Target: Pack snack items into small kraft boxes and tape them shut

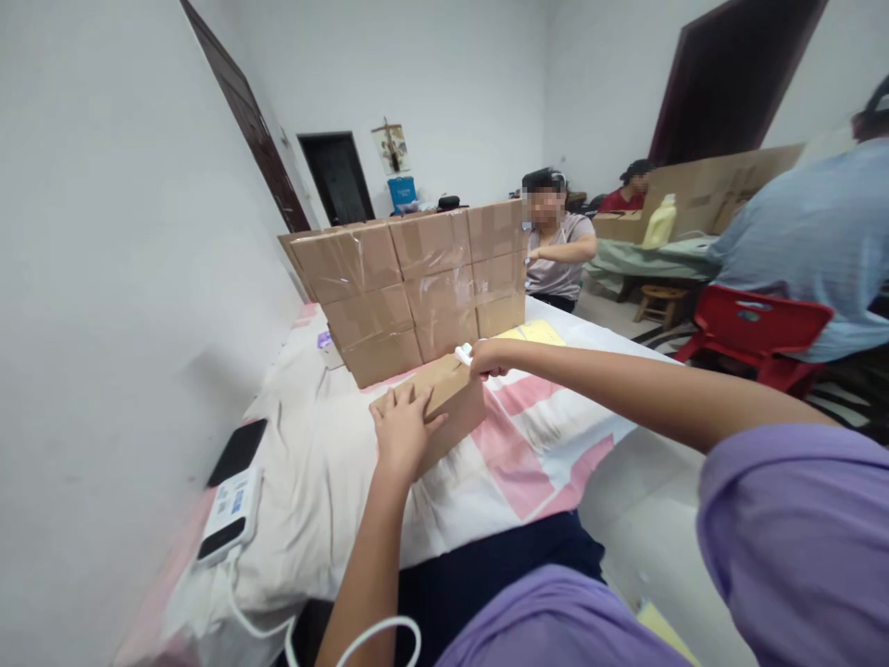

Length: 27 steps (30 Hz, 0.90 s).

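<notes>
A closed brown cardboard box (455, 421) lies on the cloth-covered table in front of me. My left hand (406, 428) rests on the near left end of the box, its fingers spread over the top face. At the box's far right end, my right hand (492, 358) is closed round a small white tool (464, 353). The white end points left over the top edge of the box. The tool's exact kind is too small to tell, and the rest of it is hidden in my fingers.
Taped cardboard boxes (409, 287) form a stacked wall just behind. Yellow sheets (542, 333) lie to its right. A power bank (232, 514) with a white cable and a black phone (237, 452) lie left. A person (559, 250) sits across; others work at right near a red chair (757, 320).
</notes>
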### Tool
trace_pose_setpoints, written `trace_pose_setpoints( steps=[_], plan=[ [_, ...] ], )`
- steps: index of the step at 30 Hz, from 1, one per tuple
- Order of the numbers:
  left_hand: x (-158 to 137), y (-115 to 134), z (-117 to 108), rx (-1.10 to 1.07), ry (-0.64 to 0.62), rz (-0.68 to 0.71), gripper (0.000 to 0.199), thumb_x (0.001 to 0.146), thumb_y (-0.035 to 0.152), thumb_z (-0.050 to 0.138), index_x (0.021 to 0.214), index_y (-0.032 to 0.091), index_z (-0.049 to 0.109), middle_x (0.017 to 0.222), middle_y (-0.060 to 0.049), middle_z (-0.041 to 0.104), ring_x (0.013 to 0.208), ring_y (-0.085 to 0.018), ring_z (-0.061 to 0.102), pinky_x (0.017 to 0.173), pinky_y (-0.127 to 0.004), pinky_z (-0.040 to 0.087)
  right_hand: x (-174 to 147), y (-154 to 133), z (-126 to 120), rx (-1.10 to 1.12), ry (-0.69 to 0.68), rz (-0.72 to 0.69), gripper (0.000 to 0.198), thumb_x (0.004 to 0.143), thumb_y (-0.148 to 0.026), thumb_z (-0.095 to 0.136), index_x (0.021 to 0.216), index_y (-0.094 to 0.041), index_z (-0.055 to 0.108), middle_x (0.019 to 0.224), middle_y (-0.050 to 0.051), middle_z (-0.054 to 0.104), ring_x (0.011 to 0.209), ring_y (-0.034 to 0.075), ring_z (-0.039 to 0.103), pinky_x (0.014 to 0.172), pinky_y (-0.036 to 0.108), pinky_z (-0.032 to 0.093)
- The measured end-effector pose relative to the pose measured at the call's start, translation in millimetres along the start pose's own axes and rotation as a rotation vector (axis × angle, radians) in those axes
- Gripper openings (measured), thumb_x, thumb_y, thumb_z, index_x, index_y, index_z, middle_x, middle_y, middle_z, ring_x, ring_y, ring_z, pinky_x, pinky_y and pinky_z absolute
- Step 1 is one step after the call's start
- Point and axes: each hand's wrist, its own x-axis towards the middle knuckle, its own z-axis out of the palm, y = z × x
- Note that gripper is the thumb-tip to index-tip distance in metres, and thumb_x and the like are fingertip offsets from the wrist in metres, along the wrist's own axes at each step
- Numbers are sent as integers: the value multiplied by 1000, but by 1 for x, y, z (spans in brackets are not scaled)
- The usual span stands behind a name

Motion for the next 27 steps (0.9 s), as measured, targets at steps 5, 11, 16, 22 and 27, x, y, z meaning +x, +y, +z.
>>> trace_pose_setpoints(
  steps=[5,11,16,22,27],
  plan=[
    [1,0,3,14,-2,-9,61,91,59,57,147,35,52,157,-11,47,143,-42,36,112,-66,32,-18,-8,5,-486,94,-250,73,68,-1,72,137,-23,63,84,6,76,69,20,68,64,25,48],
    [0,2,2,36,12,-29,54,94,58,52,144,37,55,157,-8,48,145,-40,38,113,-64,32,-24,-27,27,-989,171,-356,27,89,-12,61,111,-18,77,110,20,74,110,34,70,87,43,53],
    [1,2,1,78,-30,-40,55,92,55,57,144,37,55,159,-4,46,146,-38,37,116,-62,30,-57,2,26,-934,159,-353,44,91,-9,57,132,-24,67,103,18,75,99,30,74,74,33,53],
    [15,-12,0,122,-45,8,57,91,56,59,144,37,55,158,-3,48,146,-33,39,116,-54,33,-63,67,38,-858,274,-279,69,95,-10,49,157,-38,40,86,12,75,81,27,74,66,30,45],
    [36,-38,11,156,-27,39,55,91,55,58,143,38,55,157,0,48,144,-30,42,114,-51,37,2,147,4,-771,369,-93,69,93,-10,47,156,-38,41,94,12,76,82,27,73,65,29,43]
  ],
)
